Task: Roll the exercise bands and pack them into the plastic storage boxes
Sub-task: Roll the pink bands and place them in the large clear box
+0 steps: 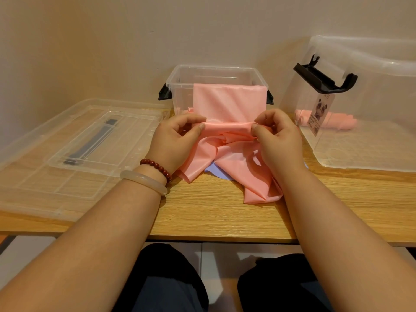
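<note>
Single head-worn view looks forward and down, close above left hand (173,143) and right hand (279,140); light wooden tabletop (213,217) beneath the fingers (191,122), plain beige wall (135,41) beyond them.

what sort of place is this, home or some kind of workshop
Most likely a room in a home, though a small office is possible: a plain wooden table set against a bare wall, a tiled floor below, and clear household storage boxes rather than any workshop gear.
</note>
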